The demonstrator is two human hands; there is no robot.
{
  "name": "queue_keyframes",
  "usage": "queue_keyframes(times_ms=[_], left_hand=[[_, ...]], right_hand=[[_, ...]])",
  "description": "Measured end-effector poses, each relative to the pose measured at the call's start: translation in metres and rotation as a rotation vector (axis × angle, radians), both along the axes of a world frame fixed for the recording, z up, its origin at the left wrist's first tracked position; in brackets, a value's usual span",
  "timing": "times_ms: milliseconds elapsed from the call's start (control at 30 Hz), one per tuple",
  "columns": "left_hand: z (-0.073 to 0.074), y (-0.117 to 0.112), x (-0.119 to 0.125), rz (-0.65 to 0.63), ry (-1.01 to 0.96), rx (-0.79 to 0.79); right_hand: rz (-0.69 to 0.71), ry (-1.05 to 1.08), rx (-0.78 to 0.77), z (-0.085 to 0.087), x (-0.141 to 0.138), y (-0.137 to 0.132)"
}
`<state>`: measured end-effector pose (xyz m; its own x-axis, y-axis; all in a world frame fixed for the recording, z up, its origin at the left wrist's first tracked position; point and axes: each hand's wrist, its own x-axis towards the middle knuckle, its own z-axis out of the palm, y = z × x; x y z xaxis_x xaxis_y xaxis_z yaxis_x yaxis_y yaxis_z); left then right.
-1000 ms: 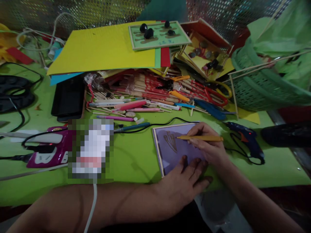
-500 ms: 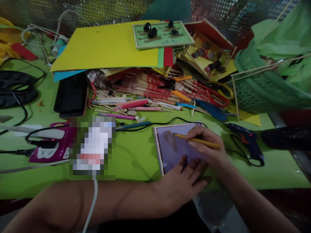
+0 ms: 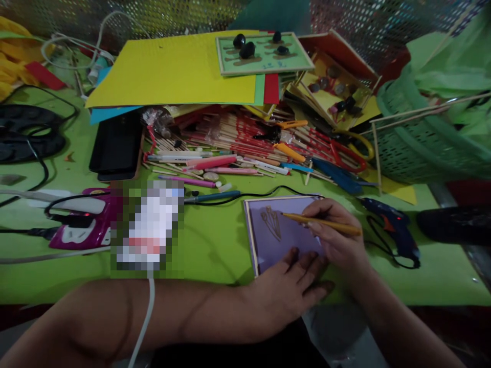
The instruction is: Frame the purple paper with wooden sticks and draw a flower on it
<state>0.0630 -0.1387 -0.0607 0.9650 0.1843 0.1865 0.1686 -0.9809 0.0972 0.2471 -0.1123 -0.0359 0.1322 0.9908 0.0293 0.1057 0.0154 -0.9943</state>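
A purple card [image 3: 264,250] edged with thin wooden sticks lies flat on the green tabletop. Brown lines on its upper left form a drawing [image 3: 271,222] like a few flowers on stems. My right hand [image 3: 339,230] grips a yellow-brown marker [image 3: 326,223], its tip just right of the drawing; whether the tip touches the card I cannot tell. My left hand [image 3: 289,286] rests spread over the card's lower edge, fingers apart, holding nothing. The two hands are close together, and they cover the card's lower right part.
A glue gun [image 3: 395,230] with a black cord lies at the right, near a green basket [image 3: 414,148]. Behind are pens [image 3: 210,162], wooden sticks and yellow sheets [image 3: 172,71]. On the left are a blurred phone [image 3: 151,225] on a cable and a purple power strip [image 3: 86,225].
My right hand and the marker have shifted a little to the right, so the tip has left the drawing's lines. My left hand stays on the card. The view has turned slightly.
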Motion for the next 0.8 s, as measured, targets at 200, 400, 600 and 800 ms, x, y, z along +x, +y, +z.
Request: queue_keyframes(times_ms=[200, 400, 600, 800], left_hand=[[-0.004, -0.002, 0.001, 0.011, -0.018, -0.020], [0.001, -0.001, -0.001, 0.035, -0.025, 0.003], [-0.001, -0.002, -0.001, 0.049, -0.070, 0.019], [-0.005, -0.002, 0.000, 0.047, -0.082, 0.006]], right_hand=[[-0.035, -0.014, -0.005, 0.000, 0.001, 0.000], [-0.096, -0.033, 0.039, 0.000, -0.001, 0.001], [-0.127, 0.042, 0.080, 0.009, -0.004, 0.001], [-0.130, 0.165, 0.059, 0.014, 0.000, 0.002]])
